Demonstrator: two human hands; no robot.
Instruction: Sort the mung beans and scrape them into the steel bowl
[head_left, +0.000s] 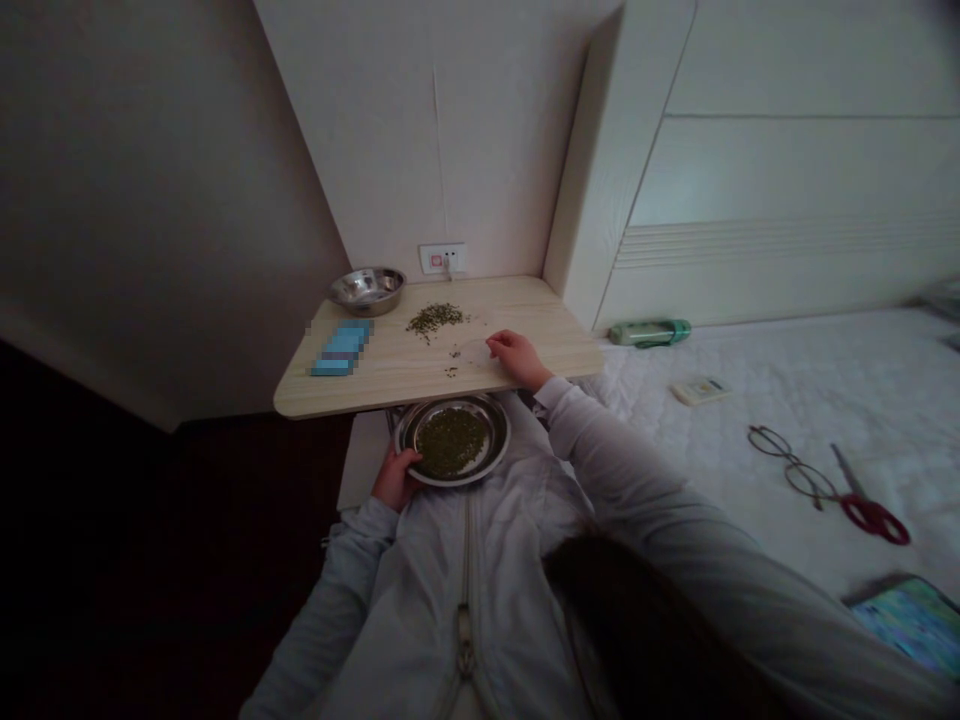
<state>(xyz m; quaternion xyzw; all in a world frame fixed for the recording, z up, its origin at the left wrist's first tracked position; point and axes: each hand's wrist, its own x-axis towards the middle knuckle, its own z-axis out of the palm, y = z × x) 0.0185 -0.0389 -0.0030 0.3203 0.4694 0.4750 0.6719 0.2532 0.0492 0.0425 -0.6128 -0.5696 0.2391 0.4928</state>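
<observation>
on the worktop (525, 305), loose green grains (436, 318) near the right hand (517, 357)

the left hand (396, 480) grips a steel bowl (499, 430) of grains by its rim, at the worktop's near edge. the right fingers (504, 341) curl close together near a few strays (451, 372); whether they hold any, i cannot tell. the step looks like picking at strays; the next move calls for a light pinch.

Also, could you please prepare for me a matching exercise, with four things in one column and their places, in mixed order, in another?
Things:
1. Round metal dish of small green grains
2. Loose pile of small green grains
3. Scissors with dark red handles
4. Green cylindrical bottle

Places:
A. Beside thin-framed round glasses
B. On the pale wooden table
C. Next to the white panelled headboard
D. In the left hand

Pairs: 1-D, 2-B, 3-A, 4-C
</observation>
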